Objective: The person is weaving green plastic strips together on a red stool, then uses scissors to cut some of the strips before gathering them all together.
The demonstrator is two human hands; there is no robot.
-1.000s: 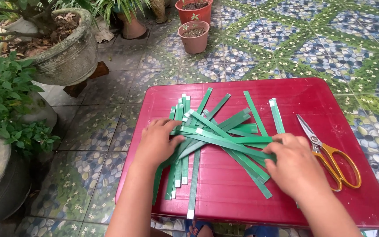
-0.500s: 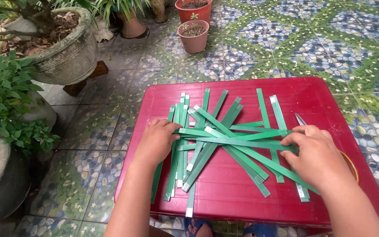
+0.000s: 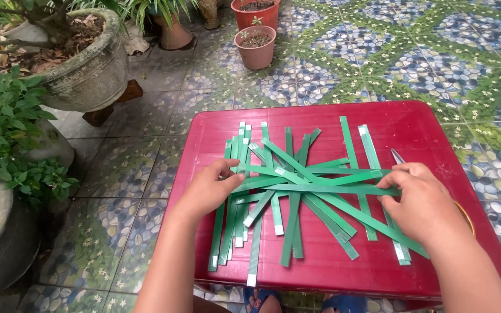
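Many green strips are spread crosswise on the red worktop, between both hands; left hand is laid flat, fingers pressed on strip ends; right hand is curled over the opposite ends, pinching them; scissors are partly hidden beyond the right hand.
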